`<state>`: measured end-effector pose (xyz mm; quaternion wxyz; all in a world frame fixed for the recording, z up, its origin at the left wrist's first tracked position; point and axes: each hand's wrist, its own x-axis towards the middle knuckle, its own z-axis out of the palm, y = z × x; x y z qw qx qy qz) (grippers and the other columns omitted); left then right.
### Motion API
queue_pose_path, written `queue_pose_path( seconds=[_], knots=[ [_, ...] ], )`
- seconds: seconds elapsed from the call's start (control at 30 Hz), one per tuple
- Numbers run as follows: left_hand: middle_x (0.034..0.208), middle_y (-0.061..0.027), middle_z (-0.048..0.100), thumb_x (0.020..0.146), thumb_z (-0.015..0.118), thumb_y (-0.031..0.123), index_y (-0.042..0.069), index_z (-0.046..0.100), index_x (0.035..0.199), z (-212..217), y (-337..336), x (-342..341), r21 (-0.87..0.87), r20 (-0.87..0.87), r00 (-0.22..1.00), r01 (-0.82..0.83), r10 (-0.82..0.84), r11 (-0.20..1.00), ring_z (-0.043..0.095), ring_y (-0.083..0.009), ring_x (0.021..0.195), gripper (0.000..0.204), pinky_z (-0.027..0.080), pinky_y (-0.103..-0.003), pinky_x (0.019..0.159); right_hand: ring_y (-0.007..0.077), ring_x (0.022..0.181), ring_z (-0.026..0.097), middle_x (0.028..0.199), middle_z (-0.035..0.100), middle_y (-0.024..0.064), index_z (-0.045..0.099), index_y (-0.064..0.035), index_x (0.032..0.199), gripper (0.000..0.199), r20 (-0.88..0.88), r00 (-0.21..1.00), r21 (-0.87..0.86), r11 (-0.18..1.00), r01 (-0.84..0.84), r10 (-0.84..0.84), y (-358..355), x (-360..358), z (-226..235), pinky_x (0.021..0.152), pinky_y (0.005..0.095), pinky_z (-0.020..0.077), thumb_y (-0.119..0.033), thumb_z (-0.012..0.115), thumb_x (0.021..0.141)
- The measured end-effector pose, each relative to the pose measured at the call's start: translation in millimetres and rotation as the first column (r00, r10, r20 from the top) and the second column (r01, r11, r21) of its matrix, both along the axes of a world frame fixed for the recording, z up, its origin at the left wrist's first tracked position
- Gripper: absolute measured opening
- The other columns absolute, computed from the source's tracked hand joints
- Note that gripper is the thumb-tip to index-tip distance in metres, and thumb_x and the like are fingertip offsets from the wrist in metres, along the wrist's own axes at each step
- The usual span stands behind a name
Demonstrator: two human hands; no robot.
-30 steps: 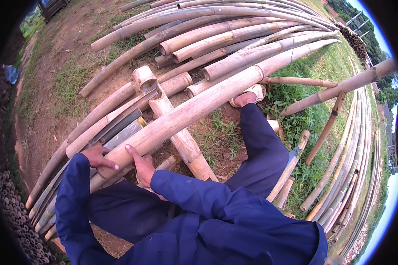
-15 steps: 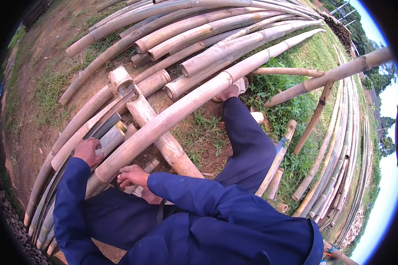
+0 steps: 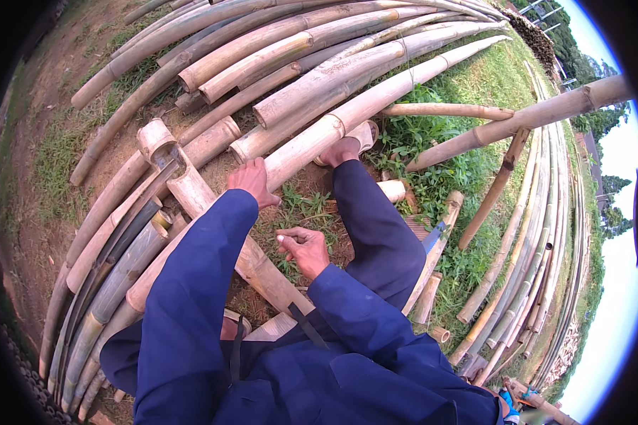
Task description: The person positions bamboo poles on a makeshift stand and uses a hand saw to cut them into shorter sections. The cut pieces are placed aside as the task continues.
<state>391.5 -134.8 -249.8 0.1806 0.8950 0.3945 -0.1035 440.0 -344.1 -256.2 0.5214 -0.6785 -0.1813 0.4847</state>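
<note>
I sit on the ground in blue clothes among bamboo poles. My left hand (image 3: 252,180) reaches forward and lies over a long pale bamboo pole (image 3: 376,103), fingers wrapped on it. That pole runs from my lap up to the far right. My right hand (image 3: 301,248) hovers above grass beside my right leg (image 3: 376,227), fingers curled in with nothing visible in them. A short thick bamboo piece (image 3: 191,188) with a notched end passes under my left arm. My sandalled foot (image 3: 347,145) presses against the long pole.
Many long bamboo poles (image 3: 276,35) lie stacked across the top and down the left side. More poles (image 3: 546,234) curve along the right, with one propped pole (image 3: 546,113) above them. Short cut pieces (image 3: 393,190) lie on grass and bare earth.
My left hand has slid forward along the long pole, away from my lap. My right hand has let go of the pole and lifted off with fingers curled. The view has tilted forward.
</note>
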Motion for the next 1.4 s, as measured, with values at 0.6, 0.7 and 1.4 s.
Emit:
queue_pose_path(
  seconds=[0.6,0.7,1.4],
  knots=[
    [0.104,-0.018,0.076,0.067,0.089,0.039,0.0,0.068,0.118,47.7,15.6,-103.9,-0.364,0.175,0.981,-0.018,0.087,0.931,0.074,-0.0327,0.101,0.068,0.056,-0.045,0.09,0.0062,0.054,0.05,0.068,0.062,0.0032,0.07,0.001,0.103,0.028,0.423,0.856,0.022,0.948,0.318,-0.297,-35.7,58.8,-30.8,0.052,0.022,0.0401,-0.026,0.063,0.105],
    [0.102,-0.0219,0.074,0.066,0.087,0.037,-0.001,0.066,0.117,65.8,19.1,-181.5,-0.309,0.162,0.975,-0.095,0.15,0.946,0.073,-0.0372,0.099,0.067,0.056,-0.046,0.089,0.0069,0.055,0.052,0.069,0.063,0.0037,0.07,0.0008,0.105,0.028,0.422,0.855,0.027,0.947,0.32,-0.301,-32.2,64.6,-34.9,0.053,0.0222,0.0418,-0.026,0.063,0.105],
    [0.126,-0.0163,0.069,0.068,0.081,0.014,0.015,0.056,0.141,31.8,-95.7,-787.1,0.042,-0.652,0.551,-0.66,0.521,0.75,0.072,-0.0289,0.099,0.077,0.056,-0.042,0.092,0.0105,0.059,0.061,0.08,0.07,0.0082,0.067,0.0029,0.119,0.027,0.404,0.898,0.098,0.984,0.149,-0.176,-24.0,36.6,-22.7,0.056,0.0246,0.0499,-0.018,0.065,0.103]
  ],
)
